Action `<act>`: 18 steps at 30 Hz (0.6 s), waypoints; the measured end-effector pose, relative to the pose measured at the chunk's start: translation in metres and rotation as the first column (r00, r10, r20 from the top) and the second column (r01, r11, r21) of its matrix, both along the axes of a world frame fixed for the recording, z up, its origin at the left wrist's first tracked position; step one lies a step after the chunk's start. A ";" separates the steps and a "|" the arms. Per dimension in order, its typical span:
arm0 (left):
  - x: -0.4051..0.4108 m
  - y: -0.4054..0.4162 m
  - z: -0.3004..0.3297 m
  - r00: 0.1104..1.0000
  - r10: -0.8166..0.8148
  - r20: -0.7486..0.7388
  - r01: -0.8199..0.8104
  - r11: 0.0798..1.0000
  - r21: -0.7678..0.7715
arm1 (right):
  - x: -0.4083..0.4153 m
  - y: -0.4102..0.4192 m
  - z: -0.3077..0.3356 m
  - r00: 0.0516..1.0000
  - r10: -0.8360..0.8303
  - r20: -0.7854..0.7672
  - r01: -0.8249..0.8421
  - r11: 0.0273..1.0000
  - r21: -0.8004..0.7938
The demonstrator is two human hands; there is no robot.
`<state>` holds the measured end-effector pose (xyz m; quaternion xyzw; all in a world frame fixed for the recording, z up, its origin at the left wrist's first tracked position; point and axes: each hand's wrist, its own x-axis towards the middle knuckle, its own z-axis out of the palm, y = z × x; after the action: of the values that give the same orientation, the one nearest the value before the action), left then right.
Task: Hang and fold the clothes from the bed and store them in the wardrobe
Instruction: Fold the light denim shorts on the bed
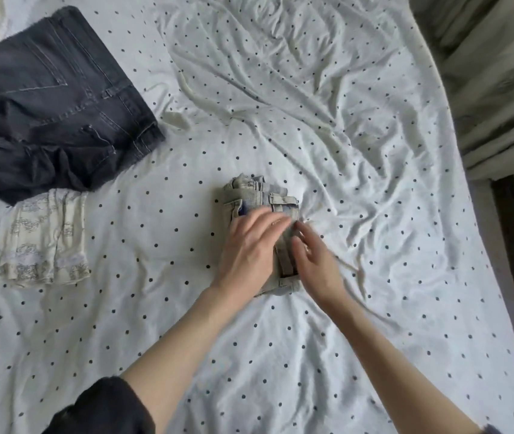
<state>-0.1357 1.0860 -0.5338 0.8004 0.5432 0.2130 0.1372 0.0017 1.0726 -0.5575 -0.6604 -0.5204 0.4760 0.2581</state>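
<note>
On top of the spotted bed sheet (280,355) sits a small folded bundle of pale jeans (259,195). The left hand (251,245) lies flat on the bundle with its fingers spread out, pressing down and gripping nothing. The right hand (316,264) is at the right edge of the bundle, fingers loose and open too; it looks a bit blurry, so I cannot tell if it touches the cloth.

Far to the left of the bundle lie dark jeans (52,104) in a messy heap, and just below them a cream lacy top (41,239), folded flat.

What could go wrong? The bundle is thick and stiff, so I think it may pop open when the hands let go. Picking it up with one hand, or only by the top layer, could make the folds slide apart. The sheet is wrinkled and soft, so pushing sideways might drag the bundle crooked.
</note>
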 end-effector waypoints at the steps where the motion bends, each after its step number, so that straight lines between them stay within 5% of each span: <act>1: -0.008 0.000 -0.001 0.995 -0.034 -0.096 0.038 0.998 0.049 | -0.005 -0.003 -0.003 0.996 0.055 0.065 -0.059 0.997 0.046; 6: -0.027 0.006 -0.021 0.901 -0.026 -0.434 -0.043 0.988 -0.149 | -0.019 -0.008 -0.023 0.873 0.214 0.439 -0.310 0.937 0.161; 11: -0.040 0.006 -0.059 0.796 -0.095 -0.598 -0.105 0.951 -0.290 | -0.022 -0.009 -0.043 0.786 0.414 0.459 -0.436 0.898 -0.065; 14: -0.041 0.009 -0.061 0.812 -0.127 -0.570 -0.082 0.941 -0.328 | -0.017 0.000 -0.039 0.852 0.356 0.383 -0.370 0.928 -0.039; 16: -0.043 0.005 -0.056 0.894 -0.136 -0.426 -0.012 0.945 -0.326 | -0.009 0.004 -0.035 0.953 0.194 0.232 -0.189 0.981 -0.045; 18: -0.047 -0.003 -0.047 0.974 -0.102 -0.203 0.059 0.976 -0.210 | 0.000 0.014 -0.033 0.998 0.011 0.056 0.001 0.976 -0.218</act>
<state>-0.1824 1.0833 -0.5806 0.8219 0.5407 0.0638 0.1677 0.0013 1.0864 -0.5903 -0.6965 -0.4739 0.5119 0.1681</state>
